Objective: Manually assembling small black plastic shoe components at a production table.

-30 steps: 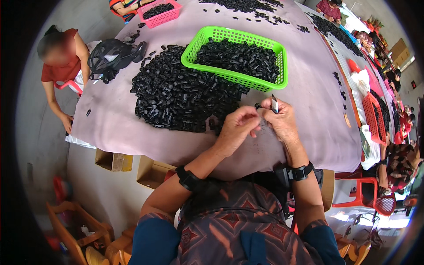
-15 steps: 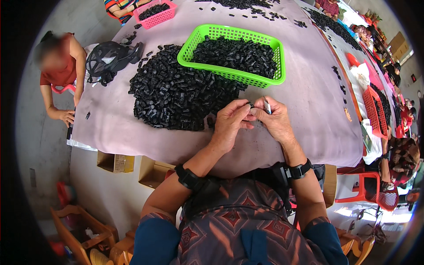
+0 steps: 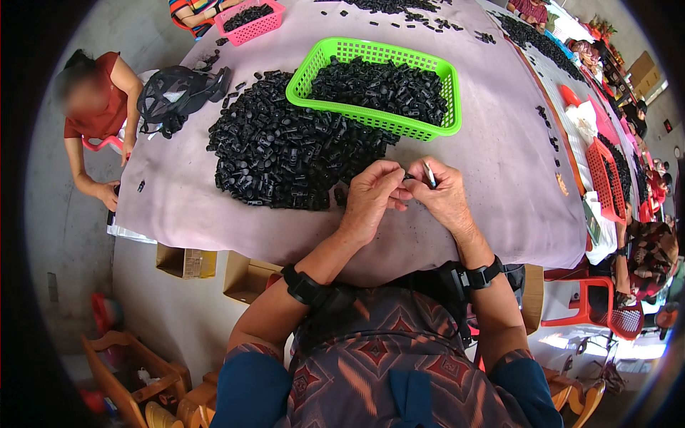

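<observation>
Close together at the table's near side, both my hands work on one small black plastic part (image 3: pixel 408 177). My left hand (image 3: pixel 369 197) pinches it between thumb and fingertips, which hide most of it. In my right hand (image 3: pixel 444 192) a slim, pale knife-like tool (image 3: pixel 429 173) sticks up between thumb and forefinger; its tip is too small to make out. To the left of my hands spreads a big heap of black plastic parts (image 3: pixel 285 153). A bright green basket (image 3: pixel 446 130) full of the same parts stands just beyond my hands, partly over the heap's edge.
A lilac cloth covers the table (image 3: pixel 514 207). A black mesh cap (image 3: pixel 175 96) lies at the left, near a seated person in red (image 3: pixel 100 107). Farther back are a pink basket (image 3: pixel 253 27) and more loose parts. Cardboard boxes (image 3: pixel 250 278) stand below the near edge.
My right hand has tilted the tool slightly, so more of it shows; both hands stay almost in place. At the left, the other person's arms have shifted a little.
</observation>
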`<state>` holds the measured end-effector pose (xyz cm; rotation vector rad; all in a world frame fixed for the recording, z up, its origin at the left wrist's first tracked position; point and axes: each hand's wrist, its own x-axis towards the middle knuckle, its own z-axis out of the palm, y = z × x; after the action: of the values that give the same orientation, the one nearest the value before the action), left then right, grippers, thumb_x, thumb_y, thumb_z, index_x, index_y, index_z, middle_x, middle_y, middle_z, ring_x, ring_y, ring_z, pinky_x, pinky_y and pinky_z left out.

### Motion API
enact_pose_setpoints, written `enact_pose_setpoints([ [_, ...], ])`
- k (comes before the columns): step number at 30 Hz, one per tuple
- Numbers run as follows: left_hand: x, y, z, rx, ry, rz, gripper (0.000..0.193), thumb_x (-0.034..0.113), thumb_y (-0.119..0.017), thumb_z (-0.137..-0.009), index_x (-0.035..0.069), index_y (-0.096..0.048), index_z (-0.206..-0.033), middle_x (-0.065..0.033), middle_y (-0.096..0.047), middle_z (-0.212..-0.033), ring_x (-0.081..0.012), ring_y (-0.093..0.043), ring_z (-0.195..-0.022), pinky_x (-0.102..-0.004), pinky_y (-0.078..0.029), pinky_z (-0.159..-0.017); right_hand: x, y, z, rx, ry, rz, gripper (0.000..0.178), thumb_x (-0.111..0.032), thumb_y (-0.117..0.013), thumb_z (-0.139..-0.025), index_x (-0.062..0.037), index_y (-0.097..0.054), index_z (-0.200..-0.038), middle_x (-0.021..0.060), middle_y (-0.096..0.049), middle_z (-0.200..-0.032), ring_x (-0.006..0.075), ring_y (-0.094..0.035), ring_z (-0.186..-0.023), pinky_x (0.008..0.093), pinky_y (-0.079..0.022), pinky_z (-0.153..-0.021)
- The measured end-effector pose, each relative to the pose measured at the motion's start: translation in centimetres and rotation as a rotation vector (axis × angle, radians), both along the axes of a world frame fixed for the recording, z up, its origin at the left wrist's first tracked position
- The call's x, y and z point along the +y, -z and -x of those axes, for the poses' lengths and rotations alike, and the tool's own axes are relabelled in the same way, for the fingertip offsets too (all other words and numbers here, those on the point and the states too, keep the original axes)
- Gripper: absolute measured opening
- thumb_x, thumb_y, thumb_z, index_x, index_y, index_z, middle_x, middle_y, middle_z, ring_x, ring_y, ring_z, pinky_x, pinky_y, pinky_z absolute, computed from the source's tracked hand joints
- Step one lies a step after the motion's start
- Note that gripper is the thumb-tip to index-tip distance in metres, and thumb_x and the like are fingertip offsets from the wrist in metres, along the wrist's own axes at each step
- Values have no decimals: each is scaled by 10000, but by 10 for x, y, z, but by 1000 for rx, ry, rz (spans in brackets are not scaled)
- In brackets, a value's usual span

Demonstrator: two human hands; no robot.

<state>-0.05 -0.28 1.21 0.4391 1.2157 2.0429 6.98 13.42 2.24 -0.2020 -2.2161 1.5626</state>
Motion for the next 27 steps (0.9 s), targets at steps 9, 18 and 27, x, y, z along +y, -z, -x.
enact_pose_setpoints([
  [9,-1,2,1,-49,50,45,192,188,-541,-886,23,-570,-980,-65,-624,-808,-125,-601,-676,-248,-494,-578,-1,-3,0,29,45,92,61,-32,-631,-777,-14,-572,-782,-53,-516,-669,13,-439,-625,184,-400,-558],
  [18,0,0,1,-128,67,46,190,207,-535,-889,32,-578,-949,-38,-606,-764,-113,-592,-653,-243,-489,-567,-8,-7,-1,7,-1,97,161,-55,-702,-743,-30,-579,-844,-59,-512,-676,20,-438,-633,177,-399,-557],
  [27,-1,3,2,-133,67,24,185,213,-535,-893,39,-585,-935,-37,-613,-768,-100,-571,-632,-236,-475,-556,-7,-6,0,21,8,65,94,-53,-653,-795,-22,-584,-850,-38,-549,-688,27,-480,-637,185,-416,-570],
])
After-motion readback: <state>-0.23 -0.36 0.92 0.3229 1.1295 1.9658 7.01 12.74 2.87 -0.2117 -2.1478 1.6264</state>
